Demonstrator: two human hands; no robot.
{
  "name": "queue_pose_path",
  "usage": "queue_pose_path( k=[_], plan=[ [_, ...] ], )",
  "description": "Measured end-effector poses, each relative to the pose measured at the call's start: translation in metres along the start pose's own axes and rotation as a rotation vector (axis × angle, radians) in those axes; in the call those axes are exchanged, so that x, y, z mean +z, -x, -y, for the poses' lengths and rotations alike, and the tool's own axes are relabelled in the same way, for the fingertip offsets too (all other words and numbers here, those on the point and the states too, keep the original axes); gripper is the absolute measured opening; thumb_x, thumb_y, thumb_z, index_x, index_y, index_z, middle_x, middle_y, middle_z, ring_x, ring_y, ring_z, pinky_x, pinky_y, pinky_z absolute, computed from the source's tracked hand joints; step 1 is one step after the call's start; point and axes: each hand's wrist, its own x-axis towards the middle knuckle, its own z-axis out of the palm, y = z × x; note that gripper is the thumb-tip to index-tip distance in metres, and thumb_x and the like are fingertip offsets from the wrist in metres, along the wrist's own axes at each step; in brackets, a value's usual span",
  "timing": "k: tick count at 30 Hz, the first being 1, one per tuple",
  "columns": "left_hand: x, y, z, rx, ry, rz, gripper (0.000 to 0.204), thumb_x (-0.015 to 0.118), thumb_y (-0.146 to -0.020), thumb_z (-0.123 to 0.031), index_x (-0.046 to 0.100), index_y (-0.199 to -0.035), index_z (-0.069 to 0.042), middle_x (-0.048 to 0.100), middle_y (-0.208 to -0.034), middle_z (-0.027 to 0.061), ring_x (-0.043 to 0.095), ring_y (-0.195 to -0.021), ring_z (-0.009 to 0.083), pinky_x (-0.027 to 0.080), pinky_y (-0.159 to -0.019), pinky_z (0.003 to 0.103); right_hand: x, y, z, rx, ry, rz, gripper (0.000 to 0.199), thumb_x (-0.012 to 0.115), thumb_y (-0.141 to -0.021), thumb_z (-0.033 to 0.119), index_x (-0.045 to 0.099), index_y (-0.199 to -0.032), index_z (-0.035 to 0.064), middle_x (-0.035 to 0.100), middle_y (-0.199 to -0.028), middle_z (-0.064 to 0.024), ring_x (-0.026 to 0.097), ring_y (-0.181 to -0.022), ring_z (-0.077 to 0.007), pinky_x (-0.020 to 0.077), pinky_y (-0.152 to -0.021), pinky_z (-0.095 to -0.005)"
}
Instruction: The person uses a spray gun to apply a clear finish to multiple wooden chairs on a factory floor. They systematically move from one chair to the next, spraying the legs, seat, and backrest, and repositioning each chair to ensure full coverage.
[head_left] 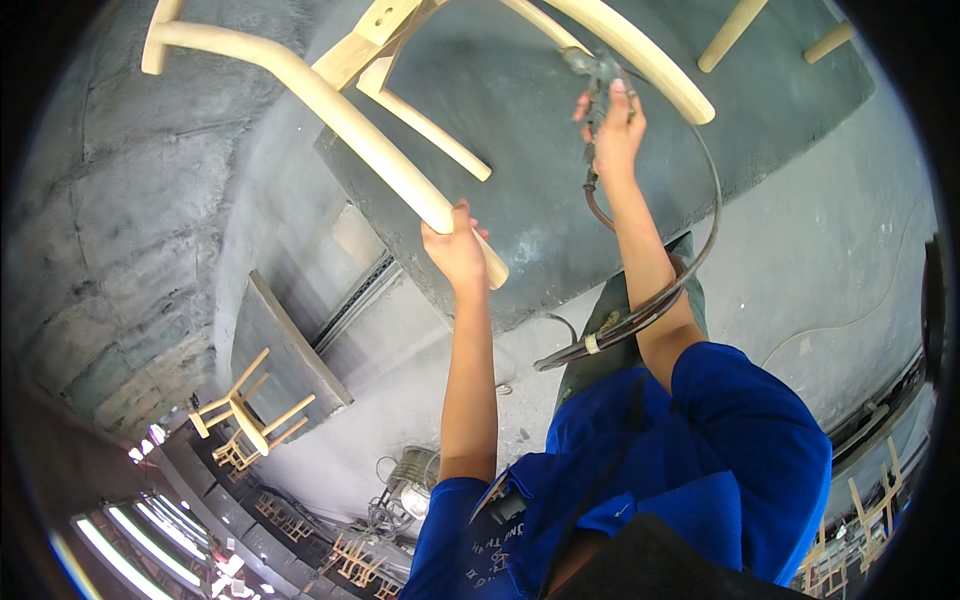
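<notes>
Hose [718,195] across right arm [642,235], chairs [246,415] beyond

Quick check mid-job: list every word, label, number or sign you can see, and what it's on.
Blue shirt: small white lettering, slanted, on its left side; I don't copy wording.
Hose-fed tool in the right hand: blurred, any marking unreadable.
Pale wooden frame in the left hand: none visible.
Background: nothing readable.
</notes>
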Motion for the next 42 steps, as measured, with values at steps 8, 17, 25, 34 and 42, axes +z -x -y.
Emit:
queue_pose_path(
  k=[8,17,25,34,42],
  plan=[
    [-0.017,0.004,-0.002,0.066,0.068,0.002,0.029,0.072,-0.086,-0.016,0.057,-0.101,0.004,0.06,-0.072,0.0077,0.057,-0.054,0.0144,0.051,-0.05,0.029,-0.013,0.096,0.061,0.144,0.308,0.289,0.046,0.05,-0.105,0.039,0.053,-0.138,0.0081,0.066,-0.091,-0.0065,0.063,-0.075,-0.0129,0.0393,-0.051,-0.023],
    [-0.033,0.031,0.032,0.122,-0.079,-0.062,0.033,0.073,-0.085,-0.022,0.058,-0.101,0.003,0.07,-0.085,0.0188,0.071,-0.076,0.0313,0.055,-0.072,0.043,0.045,0.144,0.159,-0.224,0.463,0.693,0.045,0.058,-0.102,0.022,0.055,-0.145,0.0082,0.061,-0.083,-0.0017,0.054,-0.072,-0.0071,0.0479,-0.071,-0.0239],
    [-0.042,0.068,0.075,0.126,0.0,-0.059,0.035,0.073,-0.084,-0.025,0.056,-0.099,0.002,0.07,-0.087,0.0214,0.071,-0.081,0.0354,0.053,-0.078,0.045,0.015,0.154,0.23,-0.538,0.576,0.541,0.055,0.059,-0.102,0.033,0.047,-0.152,0.0113,0.069,-0.11,-0.0097,0.062,-0.095,-0.0107,0.0528,-0.076,-0.0268],
    [-0.05,0.105,0.118,0.148,-0.003,-0.042,0.036,0.073,-0.084,-0.028,0.058,-0.105,-0.002,0.07,-0.091,0.0186,0.07,-0.087,0.0344,0.052,-0.082,0.044,0.106,0.166,0.258,-0.662,0.177,0.87,0.071,0.056,-0.1,0.052,0.046,-0.149,0.0019,0.066,-0.092,-0.0075,0.06,-0.076,-0.0096,0.0423,-0.054,-0.0203],
    [-0.056,0.114,0.147,0.15,0.001,0.021,0.039,0.073,-0.085,-0.032,0.058,-0.106,-0.004,0.07,-0.092,0.0179,0.07,-0.09,0.0338,0.052,-0.082,0.043,0.088,0.173,0.283,-0.983,0.287,0.576,0.053,0.059,-0.102,0.033,0.052,-0.148,0.0063,0.068,-0.116,-0.0089,0.064,-0.087,-0.0114,0.053,-0.079,-0.0275]
  ],
)
